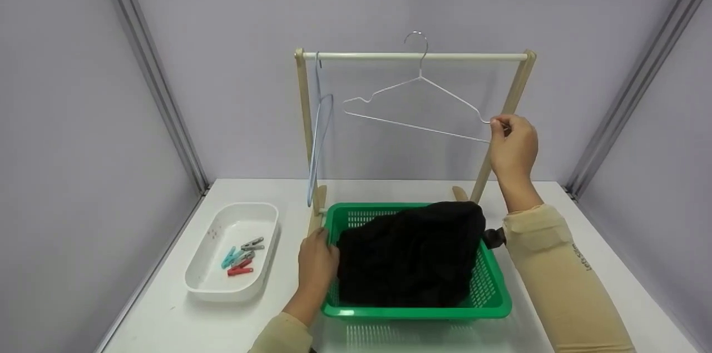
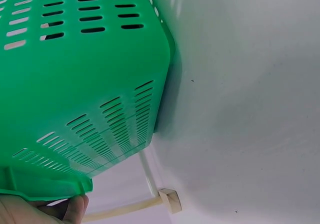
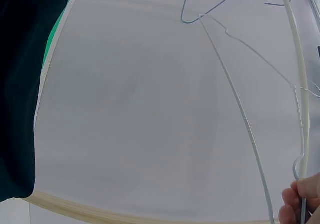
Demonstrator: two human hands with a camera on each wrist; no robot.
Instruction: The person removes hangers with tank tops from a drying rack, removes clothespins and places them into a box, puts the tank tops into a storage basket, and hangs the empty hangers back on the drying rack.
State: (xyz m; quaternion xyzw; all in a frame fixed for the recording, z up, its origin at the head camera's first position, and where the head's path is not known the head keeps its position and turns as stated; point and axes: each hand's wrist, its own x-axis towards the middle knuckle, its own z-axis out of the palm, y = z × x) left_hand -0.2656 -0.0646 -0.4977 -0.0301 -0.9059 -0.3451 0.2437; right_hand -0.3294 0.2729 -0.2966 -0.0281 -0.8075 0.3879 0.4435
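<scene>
My right hand (image 1: 514,144) pinches the right end of a white wire hanger (image 1: 417,126) between thumb and fingers. The hanger's hook rises above the rail (image 1: 367,56) of a small clothes rack; whether it bears on the rail I cannot tell. In the right wrist view, fingertips (image 3: 290,196) grip the hanger's wire. My left hand (image 1: 318,261) holds the left rim of a green basket (image 1: 417,313), and in the left wrist view its fingers curl under that rim. A black cloth (image 1: 411,255) lies heaped in the basket.
A blue hanger (image 1: 314,147) hangs at the rail's left end, by the wooden post (image 1: 305,103). Left of the basket stands a white tray (image 1: 203,264) holding several clothespins (image 1: 242,258). Grey panels enclose the white table (image 1: 150,319) at the back and sides.
</scene>
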